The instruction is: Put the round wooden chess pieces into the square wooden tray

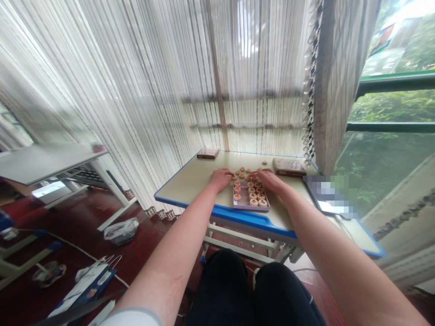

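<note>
A shallow tray (250, 207) near the desk's front edge holds several round wooden game discs (253, 196) with red marks. More loose discs (242, 171) lie on the desk just behind the tray. My left hand (221, 177) rests palm down on the desk, left of the tray, its fingers curled toward the loose discs. My right hand (268, 179) lies over the tray's far right corner, fingers bent onto discs there. What either hand's fingertips grip is too small to make out.
The beige desk (190, 183) has a blue rim. A brown box (289, 166) lies at the back right and a smaller one (208, 153) at the back left. Striped curtains hang behind. Another table (47, 159) and bags (121, 230) sit on the floor to the left.
</note>
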Tool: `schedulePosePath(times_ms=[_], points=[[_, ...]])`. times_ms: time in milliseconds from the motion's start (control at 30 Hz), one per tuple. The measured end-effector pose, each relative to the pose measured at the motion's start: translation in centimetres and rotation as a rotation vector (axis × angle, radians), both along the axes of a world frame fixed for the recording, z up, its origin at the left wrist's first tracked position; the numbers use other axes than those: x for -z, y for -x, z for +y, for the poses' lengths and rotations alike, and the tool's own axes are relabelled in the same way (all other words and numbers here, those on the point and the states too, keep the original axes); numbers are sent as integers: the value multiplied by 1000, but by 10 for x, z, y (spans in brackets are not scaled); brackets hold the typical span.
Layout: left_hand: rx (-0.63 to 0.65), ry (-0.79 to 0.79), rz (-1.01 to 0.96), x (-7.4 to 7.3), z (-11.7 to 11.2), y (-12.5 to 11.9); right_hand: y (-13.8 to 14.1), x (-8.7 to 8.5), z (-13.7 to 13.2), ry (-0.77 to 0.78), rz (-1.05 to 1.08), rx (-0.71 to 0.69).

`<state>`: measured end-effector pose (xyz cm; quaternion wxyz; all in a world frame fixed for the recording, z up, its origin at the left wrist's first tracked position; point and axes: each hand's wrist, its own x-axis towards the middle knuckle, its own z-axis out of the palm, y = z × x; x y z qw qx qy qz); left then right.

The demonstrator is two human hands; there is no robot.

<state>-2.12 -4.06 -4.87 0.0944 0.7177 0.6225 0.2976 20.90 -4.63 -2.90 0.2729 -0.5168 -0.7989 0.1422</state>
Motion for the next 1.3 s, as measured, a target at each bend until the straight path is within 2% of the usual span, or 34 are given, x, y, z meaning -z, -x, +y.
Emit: schedulePosePath(times_ms=[100, 367, 533, 733, 1033, 1300], points=[[-3, -4, -18, -1, -2, -1, -2, 2, -1, 0, -41, 3], [20, -79, -28, 1, -1, 1, -8, 0, 5, -87, -186, 198], [7, -80, -18, 2, -1, 1, -10, 1, 5, -133, -231, 249], [3, -74, -17, 3, -1, 1, -14, 1, 9, -15, -171, 304], [-31, -53, -65, 2, -1, 2, -17, 1, 8, -50, -175, 266], [-1, -55, -113, 9, 5, 5, -21, -2, 6, 23, -176, 313]])
